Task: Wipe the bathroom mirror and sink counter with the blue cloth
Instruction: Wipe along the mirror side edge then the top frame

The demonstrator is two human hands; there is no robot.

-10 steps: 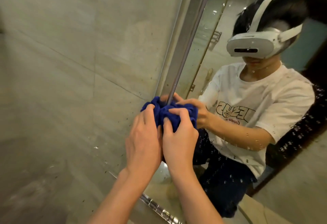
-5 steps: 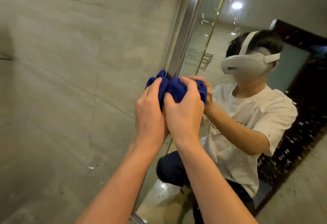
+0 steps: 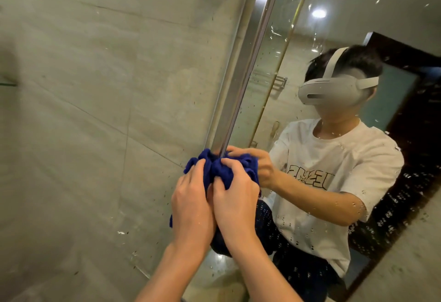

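A bunched blue cloth [image 3: 216, 170] is pressed against the metal left edge of the bathroom mirror [image 3: 310, 27]. My left hand [image 3: 191, 204] and my right hand [image 3: 235, 199] sit side by side, fingers curled into the cloth and gripping it. A corner of cloth hangs below my left hand. The mirror glass is dotted with water drops and shows my reflection with the cloth. The sink counter is out of view.
The mirror's metal frame strip [image 3: 241, 67] runs up and to the right from the cloth. A speckled grey tiled wall [image 3: 83, 110] fills the left side. A dark door frame [image 3: 405, 182] shows in the reflection at the right.
Both hands rose with the cloth along the mirror's edge, then came back down it. The grip on the cloth is unchanged.
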